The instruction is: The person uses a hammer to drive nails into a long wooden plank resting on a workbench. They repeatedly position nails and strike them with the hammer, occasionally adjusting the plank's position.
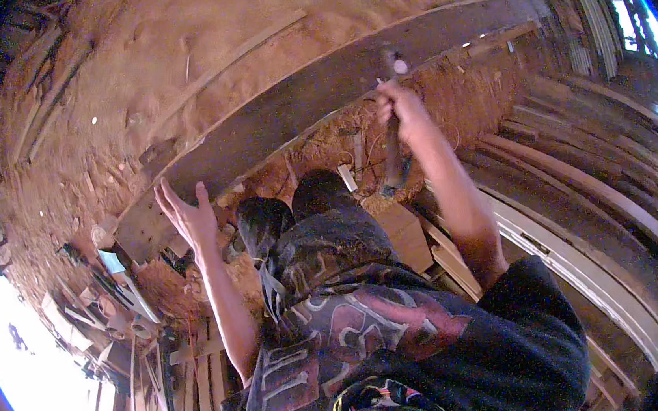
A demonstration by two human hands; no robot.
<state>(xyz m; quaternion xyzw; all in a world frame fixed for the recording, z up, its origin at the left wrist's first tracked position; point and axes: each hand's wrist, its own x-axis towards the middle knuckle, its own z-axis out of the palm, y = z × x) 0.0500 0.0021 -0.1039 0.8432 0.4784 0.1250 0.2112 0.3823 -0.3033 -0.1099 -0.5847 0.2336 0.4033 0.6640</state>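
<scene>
A long, dark wooden board (281, 115) lies across the ground in front of my knees. It looks curved through the wide lens. My left hand (191, 217) is by its left end, fingers stretched out against the near side and edge. Over the board's right half, my right hand (401, 110) is closed round the handle of a hammer (393, 152). The hammer's head is raised above the board and smeared by motion, so its exact shape is unclear. Whether any nail is there cannot be made out.
Stacked planks (579, 173) fill the right side, with pale timber lengths (564, 262) nearer to me. A wooden block (403, 234) stands by my right knee. Sawdust and offcuts cover the brown ground (120, 91). Scraps and tools (127, 288) lie at the left.
</scene>
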